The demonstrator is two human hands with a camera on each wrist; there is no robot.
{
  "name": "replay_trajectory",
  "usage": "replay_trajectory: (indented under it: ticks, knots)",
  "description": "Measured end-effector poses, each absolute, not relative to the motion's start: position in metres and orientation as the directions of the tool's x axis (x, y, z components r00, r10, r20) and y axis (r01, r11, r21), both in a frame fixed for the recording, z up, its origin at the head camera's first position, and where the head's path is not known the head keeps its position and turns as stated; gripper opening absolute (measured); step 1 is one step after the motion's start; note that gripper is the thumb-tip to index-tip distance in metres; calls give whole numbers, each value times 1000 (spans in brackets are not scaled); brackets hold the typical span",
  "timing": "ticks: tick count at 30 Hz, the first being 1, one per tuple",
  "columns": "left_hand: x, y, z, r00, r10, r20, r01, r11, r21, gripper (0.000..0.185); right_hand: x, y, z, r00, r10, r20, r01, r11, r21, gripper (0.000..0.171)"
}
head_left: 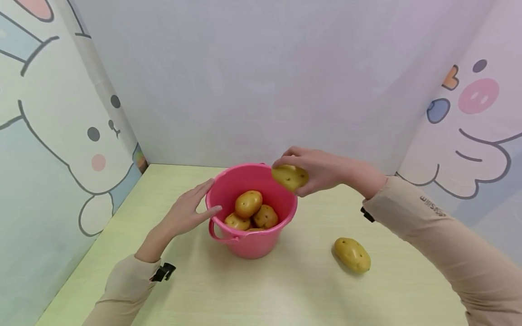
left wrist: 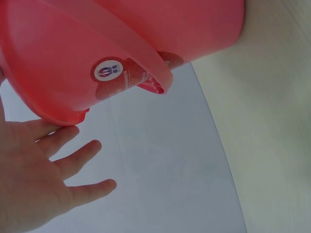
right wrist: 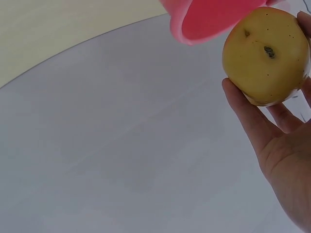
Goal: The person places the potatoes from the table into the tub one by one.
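A pink bucket [head_left: 253, 244] stands upright on the table with several potatoes [head_left: 248, 204] inside. My right hand [head_left: 322, 170] grips another potato [head_left: 288, 177] above the bucket's right rim; the right wrist view shows this potato [right wrist: 267, 56] held between fingers and thumb. At the bucket's left rim, my left hand [head_left: 183, 213] has its fingers spread and its fingertips touching the edge. In the left wrist view, the left hand [left wrist: 43, 170] lies against the rim of the bucket [left wrist: 63, 63], some fingers extending free past it.
One potato [head_left: 352, 255] lies on the pale table [head_left: 302, 290] to the right of the bucket. A plain wall [head_left: 261, 90] rises behind, and cartoon-printed panels [head_left: 61, 113] flank both sides. The bucket's handle [head_left: 220, 236] hangs down at its front left.
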State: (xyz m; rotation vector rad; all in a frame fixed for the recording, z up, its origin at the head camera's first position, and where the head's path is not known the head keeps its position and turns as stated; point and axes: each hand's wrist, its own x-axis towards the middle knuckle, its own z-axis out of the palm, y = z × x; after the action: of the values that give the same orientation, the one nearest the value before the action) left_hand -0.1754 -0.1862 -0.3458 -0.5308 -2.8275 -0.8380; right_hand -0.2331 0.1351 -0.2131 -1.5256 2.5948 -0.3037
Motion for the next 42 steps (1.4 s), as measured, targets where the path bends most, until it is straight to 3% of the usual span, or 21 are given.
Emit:
replay_trajectory:
  ticks: [19, 42]
  knots:
    - [-175, -186, -346, -929, 290, 228, 368, 784, 501, 78, -247, 87, -223, -506, -859, -82, -800, 503, -326, 62]
    - [-175, -186, -347, -927, 292, 235, 373, 782, 500, 79, -265, 43, -236, -617, -738, -272, -664, 675, -323, 65]
